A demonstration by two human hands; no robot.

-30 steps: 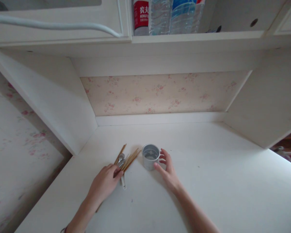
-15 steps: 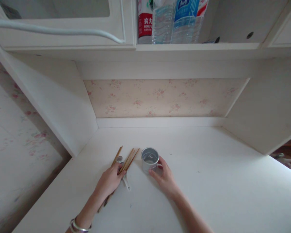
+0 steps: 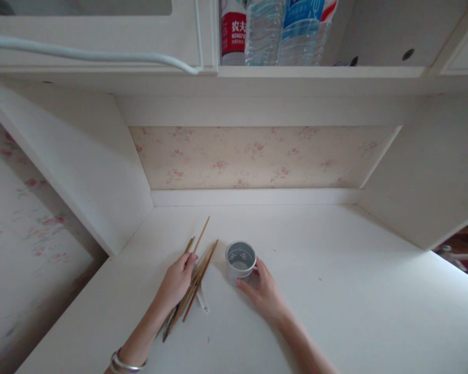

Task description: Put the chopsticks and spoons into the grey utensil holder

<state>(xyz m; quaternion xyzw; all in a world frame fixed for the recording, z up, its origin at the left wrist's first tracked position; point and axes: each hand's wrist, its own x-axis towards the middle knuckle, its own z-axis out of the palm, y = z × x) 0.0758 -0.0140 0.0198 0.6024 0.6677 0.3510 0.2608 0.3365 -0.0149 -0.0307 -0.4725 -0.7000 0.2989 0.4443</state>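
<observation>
Pinched in my left hand [image 3: 178, 278] is a light wooden chopstick [image 3: 202, 231], its tip pointing up and away to the right. Several more chopsticks [image 3: 197, 283], brown and tan, lie in a loose pile under and beside that hand. From the pile a white spoon handle [image 3: 203, 302] pokes out; the rest of the spoon is covered. My right hand [image 3: 263, 291] has its fingers and thumb around the lower right side of a small grey cylindrical holder [image 3: 234, 270]. Holes show in the holder's base, and it stands upright on the white tabletop.
The white tabletop [image 3: 335, 311] runs back to a wallpapered panel [image 3: 242, 156]. Side panels [image 3: 81, 166] enclose it left and right. Above hangs a shelf [image 3: 315, 72] with several plastic bottles [image 3: 263, 36], beside a cabinet door with a long white handle [image 3: 101, 54].
My left hand has let the bunch of chopsticks drop back to the table and now lifts a single one. The right hand stays at the holder.
</observation>
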